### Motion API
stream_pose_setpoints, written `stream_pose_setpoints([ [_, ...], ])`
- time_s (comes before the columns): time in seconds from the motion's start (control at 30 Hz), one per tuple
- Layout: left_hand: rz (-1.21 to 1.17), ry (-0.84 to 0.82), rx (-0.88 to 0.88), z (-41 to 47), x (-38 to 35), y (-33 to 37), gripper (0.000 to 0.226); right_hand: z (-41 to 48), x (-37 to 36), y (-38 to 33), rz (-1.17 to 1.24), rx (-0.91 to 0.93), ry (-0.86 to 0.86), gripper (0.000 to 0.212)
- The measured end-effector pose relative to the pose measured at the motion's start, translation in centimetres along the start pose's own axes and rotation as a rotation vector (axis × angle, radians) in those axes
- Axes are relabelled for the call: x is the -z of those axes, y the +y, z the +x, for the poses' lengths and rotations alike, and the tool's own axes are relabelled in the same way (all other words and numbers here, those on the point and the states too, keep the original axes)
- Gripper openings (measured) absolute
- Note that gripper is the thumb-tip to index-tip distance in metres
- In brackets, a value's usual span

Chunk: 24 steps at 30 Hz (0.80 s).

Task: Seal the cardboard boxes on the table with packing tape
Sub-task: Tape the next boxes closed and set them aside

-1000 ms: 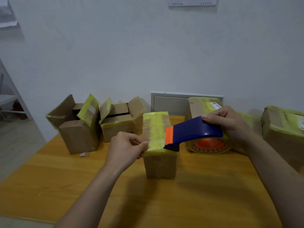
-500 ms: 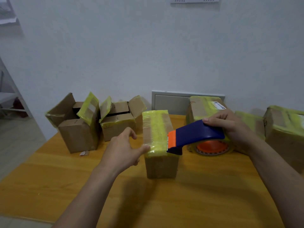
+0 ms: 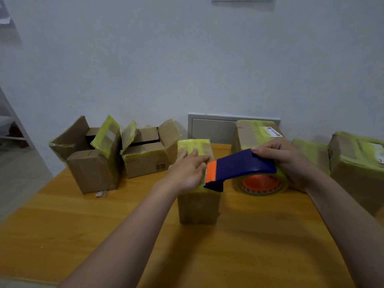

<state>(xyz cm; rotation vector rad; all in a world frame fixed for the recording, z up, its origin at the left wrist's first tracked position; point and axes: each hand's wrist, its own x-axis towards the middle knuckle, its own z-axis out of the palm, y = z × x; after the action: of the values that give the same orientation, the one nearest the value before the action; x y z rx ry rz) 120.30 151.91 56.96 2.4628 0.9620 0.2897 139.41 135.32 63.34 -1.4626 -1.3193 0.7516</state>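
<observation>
Mid-task. The left hand, fingers flat, presses yellow tape onto the middle box at the counter's centre; the right hand grips the tape dispenser at that box's near top edge. Right-edge boxes appear taped; two back-left boxes gape unsealed.

Head-worn view, down toward table
</observation>
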Motion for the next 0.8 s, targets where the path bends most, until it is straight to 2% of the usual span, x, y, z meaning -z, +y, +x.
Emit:
stream_pose_setpoints([
  [0.07, 0.081, -0.047, -0.016, 0.4, -0.4, 0.1, 0.049, -0.1, 0.4, 0.4, -0.009, -0.03, 0.001, 0.032],
  [0.27, 0.122, -0.027, -0.031, 0.0, -0.2, -1.1, 0.049, -0.8, 2.2, 1.0, 0.02, -0.074, 0.056, 0.031],
  [0.37, 0.125, -0.021, -0.035, 0.0, -0.3, -1.1, 0.05, -1.5, 4.1, 1.3, 0.013, -0.067, 0.059, 0.042],
  [0.43, 0.124, -0.021, -0.035, 0.0, -0.3, -0.9, 0.053, -1.7, 4.7, 1.6, -0.043, -0.064, 0.062, 0.056],
  [0.57, 0.139, -0.024, -0.028, 0.1, -0.3, -0.4, 0.058, -1.7, 3.9, 1.2, -0.11, -0.081, 0.007, 0.035],
  [0.73, 0.159, -0.024, -0.028, 0.3, -0.4, -0.5, 0.06, 0.3, 2.3, 0.3, -0.386, -0.087, 0.031, 0.045],
  [0.8, 0.161, -0.018, -0.029, 0.3, -0.5, -0.7, 0.06, 0.8, 1.9, -0.5, -0.449, -0.089, 0.035, 0.043],
])
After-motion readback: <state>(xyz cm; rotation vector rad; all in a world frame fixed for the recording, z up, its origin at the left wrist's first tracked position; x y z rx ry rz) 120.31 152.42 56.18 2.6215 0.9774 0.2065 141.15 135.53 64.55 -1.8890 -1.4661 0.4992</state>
